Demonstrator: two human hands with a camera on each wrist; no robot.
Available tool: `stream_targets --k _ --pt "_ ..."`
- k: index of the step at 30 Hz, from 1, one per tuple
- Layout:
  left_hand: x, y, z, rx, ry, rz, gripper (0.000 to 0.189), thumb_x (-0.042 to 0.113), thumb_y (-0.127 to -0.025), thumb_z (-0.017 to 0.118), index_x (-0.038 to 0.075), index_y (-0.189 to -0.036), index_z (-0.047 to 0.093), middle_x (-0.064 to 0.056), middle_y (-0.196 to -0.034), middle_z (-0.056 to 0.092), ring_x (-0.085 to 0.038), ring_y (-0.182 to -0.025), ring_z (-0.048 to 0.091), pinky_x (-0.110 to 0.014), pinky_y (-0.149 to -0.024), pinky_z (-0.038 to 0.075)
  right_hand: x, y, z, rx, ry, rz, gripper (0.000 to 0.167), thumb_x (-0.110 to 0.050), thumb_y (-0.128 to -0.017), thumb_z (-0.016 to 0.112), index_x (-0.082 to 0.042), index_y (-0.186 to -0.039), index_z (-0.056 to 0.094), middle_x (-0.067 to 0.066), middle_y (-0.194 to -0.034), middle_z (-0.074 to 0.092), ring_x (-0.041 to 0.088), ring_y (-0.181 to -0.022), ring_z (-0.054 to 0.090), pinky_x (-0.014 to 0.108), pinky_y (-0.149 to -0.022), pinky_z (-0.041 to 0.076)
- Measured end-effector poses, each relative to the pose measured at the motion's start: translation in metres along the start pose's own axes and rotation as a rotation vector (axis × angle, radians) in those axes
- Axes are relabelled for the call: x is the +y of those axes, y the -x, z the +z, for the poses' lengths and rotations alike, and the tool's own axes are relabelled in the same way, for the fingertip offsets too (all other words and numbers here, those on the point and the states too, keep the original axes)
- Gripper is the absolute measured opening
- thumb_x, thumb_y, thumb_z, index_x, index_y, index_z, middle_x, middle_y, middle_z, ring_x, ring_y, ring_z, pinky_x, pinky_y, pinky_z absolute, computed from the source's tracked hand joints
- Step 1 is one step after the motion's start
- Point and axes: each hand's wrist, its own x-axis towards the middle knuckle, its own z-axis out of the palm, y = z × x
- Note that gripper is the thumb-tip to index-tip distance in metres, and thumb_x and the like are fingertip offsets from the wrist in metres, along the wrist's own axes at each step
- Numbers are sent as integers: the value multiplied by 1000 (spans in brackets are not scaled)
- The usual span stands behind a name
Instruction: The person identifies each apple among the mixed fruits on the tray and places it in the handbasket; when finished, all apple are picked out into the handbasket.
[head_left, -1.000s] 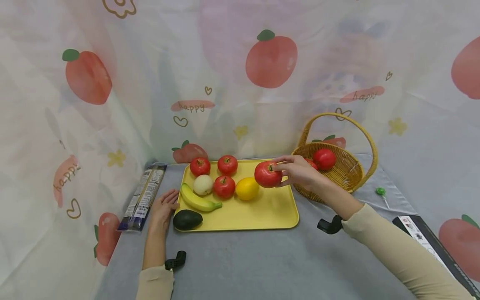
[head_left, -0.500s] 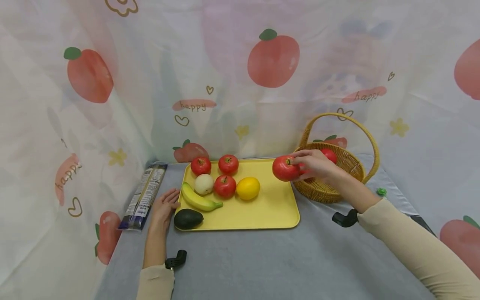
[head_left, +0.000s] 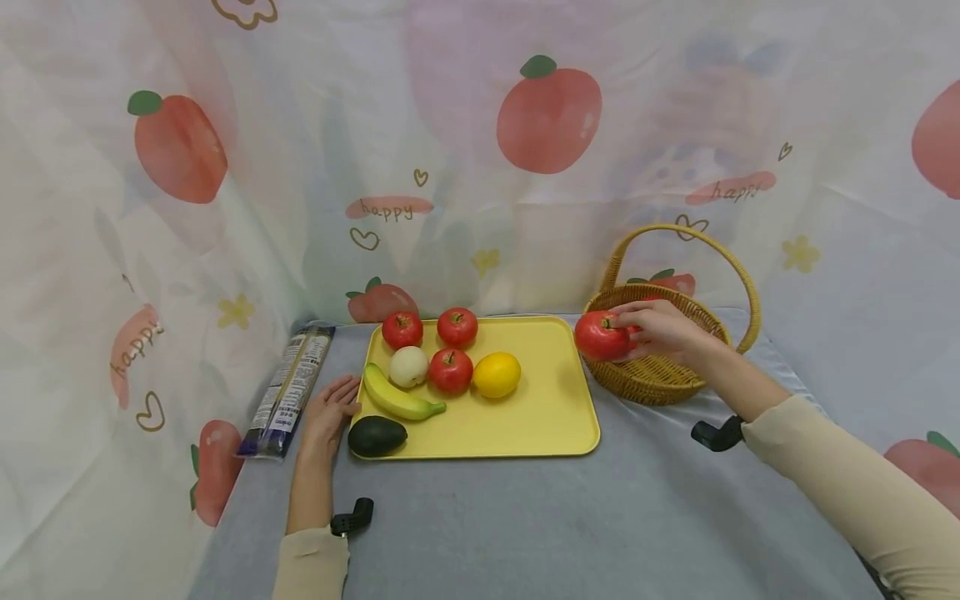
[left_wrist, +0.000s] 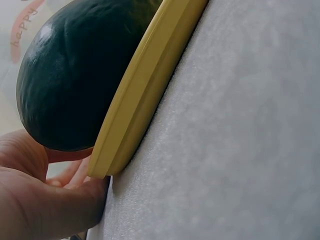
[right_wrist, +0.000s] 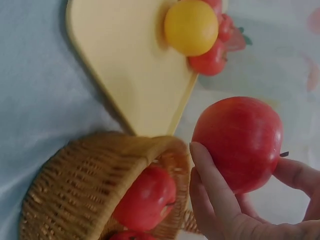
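My right hand (head_left: 660, 332) grips a red apple (right_wrist: 240, 142) between fingers and thumb, held up at the near left rim of the wicker basket (head_left: 652, 387). Inside that basket, more red apples (right_wrist: 147, 197) show in the right wrist view. My left hand (head_left: 328, 414) lies against the left edge of the yellow tray (head_left: 540, 425), its fingers stretched out along the rim. Close by it on the tray is a dark green avocado (left_wrist: 75, 75). A banana (head_left: 397, 398), a whitish round fruit (head_left: 408, 367), a yellow lemon (head_left: 497, 375) and three red apples (head_left: 450, 372) sit there too.
Left of the tray, a long printed plastic packet (head_left: 288, 392) lies on the grey cloth (head_left: 525, 525). The basket's tall arched handle (head_left: 738, 275) rises at the right. A fruit-patterned curtain (head_left: 480, 167) hangs behind and at the sides.
The right hand has carried the red apple rightward from above the tray to the basket's rim. The left hand stays at the tray's left edge.
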Motion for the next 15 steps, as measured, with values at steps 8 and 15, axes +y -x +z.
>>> stream_targets --k 8,15 --pt "-1 -1 -1 11 -3 -6 76 -28 -90 48 -4 -160 32 -24 -161 40 -33 -148 42 -37 -119 37 6 -5 -17 -20 -62 45 60 -18 -107 57 7 -156 32 23 -151 36 41 -131 44 60 -104 48" --pt "-2 -4 -2 7 3 -6 76 -28 -90 48 -2 -160 34 -23 -161 42 -31 -148 44 -36 -118 39 12 -6 -29 -2 -40 56 61 -18 -108 55 8 -157 31 25 -154 35 42 -131 46 60 -104 49"
